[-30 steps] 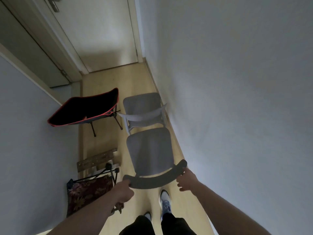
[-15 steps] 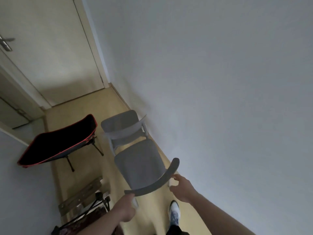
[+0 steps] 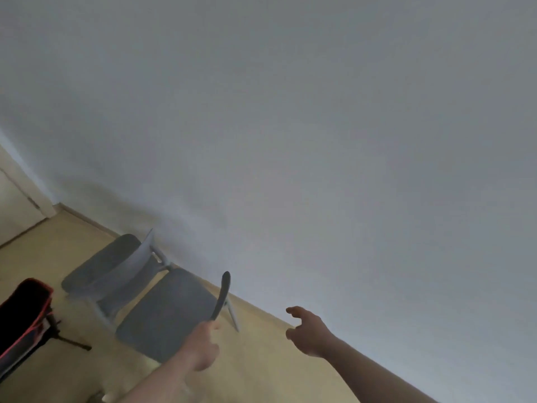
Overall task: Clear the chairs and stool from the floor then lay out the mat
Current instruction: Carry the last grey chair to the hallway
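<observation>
A grey chair (image 3: 168,312) stands on the wooden floor close to the white wall, its curved backrest (image 3: 222,295) toward me. My left hand (image 3: 202,349) grips the near end of that backrest. My right hand (image 3: 308,330) hovers free to the right of the chair, fingers loosely spread, holding nothing. A second grey chair (image 3: 113,264) stands just beyond the first, along the same wall. A black folding camp chair with red trim (image 3: 23,318) shows at the left edge, partly cut off.
The white wall (image 3: 319,141) fills most of the view and meets the floor along a skirting line. A pale door (image 3: 14,210) stands at the far left. Bare wooden floor (image 3: 261,365) lies between my arms.
My right hand has let go of the backrest and drawn away to the right. The view has swung right and up toward the wall; the stool and patterned cloth have left the view.
</observation>
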`<control>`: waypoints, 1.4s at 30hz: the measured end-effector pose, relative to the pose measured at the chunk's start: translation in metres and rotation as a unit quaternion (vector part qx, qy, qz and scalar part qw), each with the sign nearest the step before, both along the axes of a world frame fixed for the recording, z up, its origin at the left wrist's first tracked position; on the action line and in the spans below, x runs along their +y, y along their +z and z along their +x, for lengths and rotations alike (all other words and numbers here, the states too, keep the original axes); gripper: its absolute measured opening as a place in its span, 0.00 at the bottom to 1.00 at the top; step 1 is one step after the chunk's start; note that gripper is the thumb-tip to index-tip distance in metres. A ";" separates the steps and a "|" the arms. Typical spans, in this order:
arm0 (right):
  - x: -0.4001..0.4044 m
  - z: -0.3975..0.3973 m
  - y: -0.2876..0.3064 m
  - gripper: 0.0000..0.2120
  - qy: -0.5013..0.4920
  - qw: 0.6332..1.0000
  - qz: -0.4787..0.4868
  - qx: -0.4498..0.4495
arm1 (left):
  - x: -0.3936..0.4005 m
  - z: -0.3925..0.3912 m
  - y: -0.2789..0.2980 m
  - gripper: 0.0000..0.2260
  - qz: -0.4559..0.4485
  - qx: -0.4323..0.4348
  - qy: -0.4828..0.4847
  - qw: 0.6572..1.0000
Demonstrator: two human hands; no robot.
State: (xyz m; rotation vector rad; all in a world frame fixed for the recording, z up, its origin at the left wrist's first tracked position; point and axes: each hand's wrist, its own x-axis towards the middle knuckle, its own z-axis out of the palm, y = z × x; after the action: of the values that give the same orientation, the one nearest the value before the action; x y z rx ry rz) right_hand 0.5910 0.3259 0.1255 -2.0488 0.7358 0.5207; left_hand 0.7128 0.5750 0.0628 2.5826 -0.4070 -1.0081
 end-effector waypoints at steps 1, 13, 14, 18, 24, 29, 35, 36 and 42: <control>-0.014 -0.020 0.004 0.30 -0.025 1.000 -0.004 -0.001 | -0.020 -0.002 0.006 0.22 -0.008 -0.009 -0.027 1.000; -0.153 -0.282 0.025 0.30 -0.254 0.965 -0.047 -0.044 | -0.266 -0.141 0.082 0.24 -0.115 -0.084 -0.295 0.945; -0.166 -0.321 0.026 0.30 -0.277 0.958 -0.055 -0.047 | -0.295 -0.174 0.087 0.24 -0.122 -0.082 -0.323 0.935; -0.192 -0.435 0.024 0.30 -0.346 0.936 -0.051 -0.047 | -0.364 -0.279 0.102 0.24 -0.136 -0.085 -0.412 0.897; -0.227 -0.614 0.041 0.31 -0.468 0.879 -0.075 -0.054 | -0.460 -0.448 0.132 0.25 -0.159 -0.101 -0.557 0.809; -0.239 -0.729 0.069 0.30 -0.572 0.809 -0.099 -0.090 | -0.526 -0.569 0.166 0.24 -0.177 -0.108 -0.662 0.720; -0.252 -0.835 0.098 0.30 -0.664 0.727 -0.129 -0.117 | -0.595 -0.688 0.205 0.24 -0.205 -0.094 -0.742 0.632; -0.256 -0.849 0.101 0.30 -0.673 0.717 -0.136 -0.120 | -0.606 -0.706 0.212 0.24 -0.213 -0.090 -0.752 0.617; -0.292 -0.920 0.118 0.29 -0.724 0.658 -0.166 -0.120 | -0.680 -0.798 0.221 0.25 -0.253 -0.077 -0.793 0.549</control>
State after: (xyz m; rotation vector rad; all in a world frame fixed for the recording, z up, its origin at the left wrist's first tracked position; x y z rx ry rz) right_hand -0.3295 0.0342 0.2435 -1.1089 2.0156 -0.8495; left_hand -0.0852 -0.1055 0.2842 1.1383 -2.7796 -0.6858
